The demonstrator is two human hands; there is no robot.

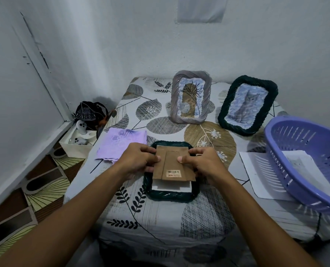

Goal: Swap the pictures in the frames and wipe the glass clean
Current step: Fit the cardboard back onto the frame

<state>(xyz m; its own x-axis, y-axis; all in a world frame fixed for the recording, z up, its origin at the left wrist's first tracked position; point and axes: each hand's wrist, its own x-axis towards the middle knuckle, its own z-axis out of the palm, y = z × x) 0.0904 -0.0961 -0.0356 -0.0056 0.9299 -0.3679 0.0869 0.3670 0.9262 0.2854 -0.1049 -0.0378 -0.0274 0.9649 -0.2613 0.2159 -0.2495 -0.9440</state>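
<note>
cardboard backing board (173, 165), brown and barcoded, being pinched at both side edges over a face-down dark green frame (170, 195). thumbs pressing down on top of the board, left thumb (156, 158) near its left edge and right thumb (180, 159) nearer the centre strip, remaining fingers curling under and round the sides. left hand (139, 160) gripping the left edge, right hand (202, 164) gripping the right, neither holding anything else. board sitting slightly skewed and shifted toward the far end of the frame, leaving a strip of white sheet (171, 186) showing at the near end. lying on a leaf-patterned tablecloth (160, 218), roughly at the middle of the table.

judging from this: back of the first frame being opened or closed, impossible to say which, with the picture swap under way and no glass wiped in view. next move likely calling for an even lift or an even press on both sides, keeping the board level so the white sheet beneath is not dragged or creased.

lilac cloth (121, 143) lying folded just left of the frame, within easy reach for the glass. standing at the back against the wall, a grey rope-edged frame (174, 97) holding a plant picture, and a second dark green frame (225, 110) holding a cat picture, well apart from the hands. purple basket (275, 135) resting at the right on loose white paper (256, 174).
</note>
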